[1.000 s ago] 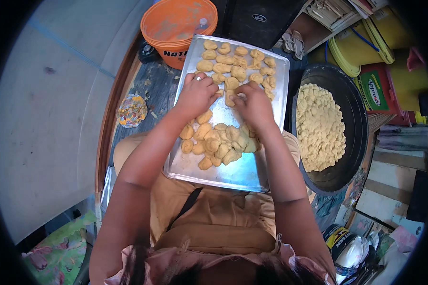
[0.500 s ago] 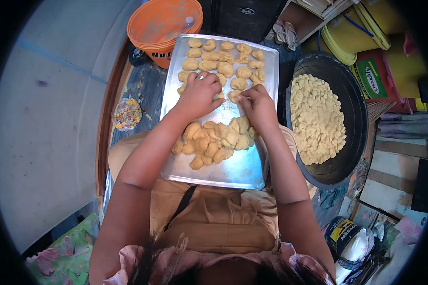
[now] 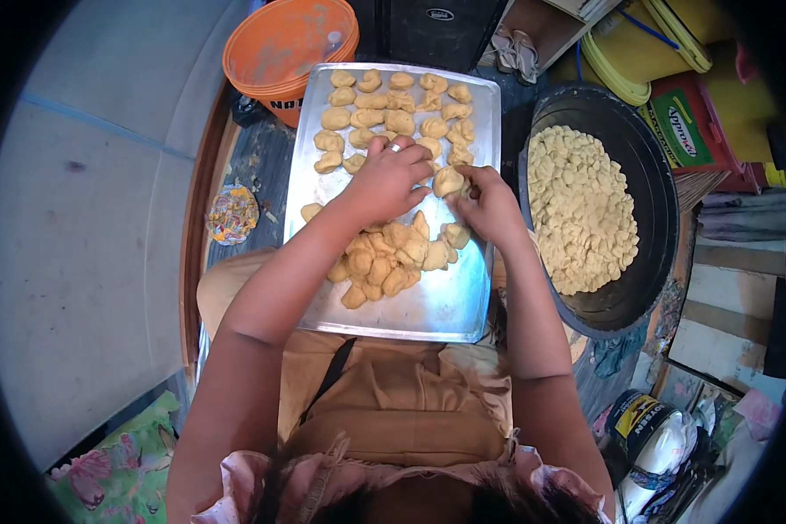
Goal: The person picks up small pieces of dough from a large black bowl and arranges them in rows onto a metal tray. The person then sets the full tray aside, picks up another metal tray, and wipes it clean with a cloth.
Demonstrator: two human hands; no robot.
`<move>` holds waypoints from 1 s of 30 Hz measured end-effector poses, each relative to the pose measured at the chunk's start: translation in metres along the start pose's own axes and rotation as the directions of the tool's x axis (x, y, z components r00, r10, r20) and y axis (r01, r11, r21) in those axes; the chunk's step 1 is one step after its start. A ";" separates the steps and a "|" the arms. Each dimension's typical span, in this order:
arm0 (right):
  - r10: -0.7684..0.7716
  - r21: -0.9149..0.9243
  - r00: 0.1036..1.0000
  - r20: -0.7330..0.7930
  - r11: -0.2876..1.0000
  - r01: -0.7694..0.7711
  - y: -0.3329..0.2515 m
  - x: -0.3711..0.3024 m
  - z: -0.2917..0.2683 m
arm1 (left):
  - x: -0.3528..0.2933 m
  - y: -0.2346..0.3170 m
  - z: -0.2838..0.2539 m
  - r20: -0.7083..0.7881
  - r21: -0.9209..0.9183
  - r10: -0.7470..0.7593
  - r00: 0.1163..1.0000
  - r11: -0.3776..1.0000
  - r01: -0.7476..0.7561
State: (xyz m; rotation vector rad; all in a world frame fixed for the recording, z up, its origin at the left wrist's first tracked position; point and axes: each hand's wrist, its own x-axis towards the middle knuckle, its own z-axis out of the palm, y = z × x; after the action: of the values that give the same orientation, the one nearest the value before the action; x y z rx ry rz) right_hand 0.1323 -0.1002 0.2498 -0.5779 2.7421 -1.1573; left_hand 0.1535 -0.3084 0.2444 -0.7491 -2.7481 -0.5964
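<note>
Across my lap lies a silver metal tray (image 3: 450,319). Rows of yellowish dough pieces (image 3: 368,117) cover its far half, and a loose dough pile (image 3: 384,259) sits nearer me. Between the thumb and fingers of my right hand (image 3: 491,208) is a rounded dough piece (image 3: 447,181), at the near right end of the rows. My left hand (image 3: 393,182) is just left of it, palm down over the near rows, its bent fingers apart. It covers some dough, and what its fingertips touch is partly hidden.
To the right stands a large black basin (image 3: 651,236) holding a heap of small dough pieces (image 3: 581,210). An orange bucket (image 3: 279,52) is beyond the tray's far left corner. Yellow buckets (image 3: 642,48) and a red box (image 3: 694,127) crowd the far right. A crumpled wrapper (image 3: 233,215) lies left.
My right hand has shifted slightly nearer me, and the dough piece in it shows more fully. My left hand has moved a little right and nearer. The view has shifted slightly.
</note>
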 end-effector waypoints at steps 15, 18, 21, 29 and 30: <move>0.038 0.015 0.999 0.035 0.999 -0.038 0.007 -0.021 -0.030 | -0.024 0.003 -0.030 -0.097 -0.099 -0.150 0.984 0.985 0.140; 0.019 0.210 1.000 -0.007 0.977 -0.017 -0.022 -0.010 -0.017 | -0.087 -0.023 -0.079 0.041 -0.088 -0.448 0.893 0.889 0.450; -0.196 0.259 0.981 0.014 0.948 0.186 -0.055 0.011 0.015 | -0.118 -0.020 -0.089 0.151 -0.172 -0.517 0.842 0.825 0.538; -0.395 -0.094 0.906 0.153 0.907 0.412 -0.094 0.019 0.090 | -0.113 -0.032 -0.064 -0.009 -0.163 -0.610 0.792 0.783 0.601; -0.511 -0.170 0.840 0.183 0.825 0.539 -0.099 0.011 0.088 | -0.112 -0.035 -0.061 -0.011 -0.169 -0.614 0.789 0.779 0.603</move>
State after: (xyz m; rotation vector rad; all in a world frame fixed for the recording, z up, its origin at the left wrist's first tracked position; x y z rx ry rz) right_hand 0.1732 -0.2264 0.2586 -1.4604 2.6829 -0.8514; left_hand 0.2366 -0.4111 0.2513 0.1807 -2.8768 -0.9456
